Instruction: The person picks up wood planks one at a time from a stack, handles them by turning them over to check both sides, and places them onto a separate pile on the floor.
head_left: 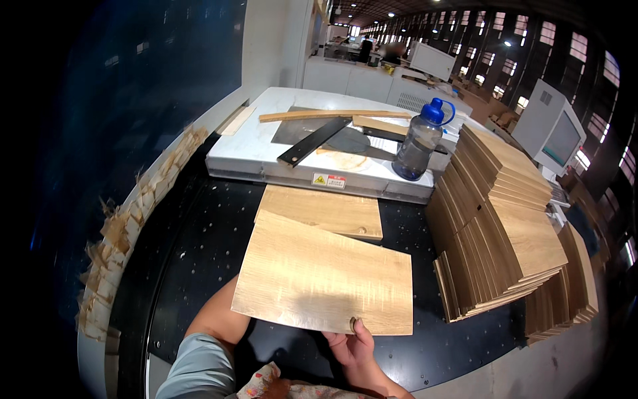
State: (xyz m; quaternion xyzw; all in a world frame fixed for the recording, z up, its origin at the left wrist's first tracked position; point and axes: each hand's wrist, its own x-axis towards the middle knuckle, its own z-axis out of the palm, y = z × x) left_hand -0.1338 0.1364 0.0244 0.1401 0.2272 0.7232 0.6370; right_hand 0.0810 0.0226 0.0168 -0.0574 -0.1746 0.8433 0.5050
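Note:
A light wood-grain board [319,276] is tilted up in front of me, above the black table. My right hand [355,342] grips its near edge, thumb on the upper face and fingers underneath, beside a small dark hole. My left forearm [222,316] reaches up behind the board's left side. The board hides my left hand, so its fingers do not show. Just beyond, another wood-grain board [325,207] with a round hole lies on the table, partly covered by the held one.
A tall stack of wood-grain panels [508,233] stands at right. Behind, a white machine cover [242,156] bears a blue-capped water bottle [417,143], a black strip [316,139] and wood strips [332,115]. Torn tape [113,239] lines the left edge. A monitor [551,130] stands far right.

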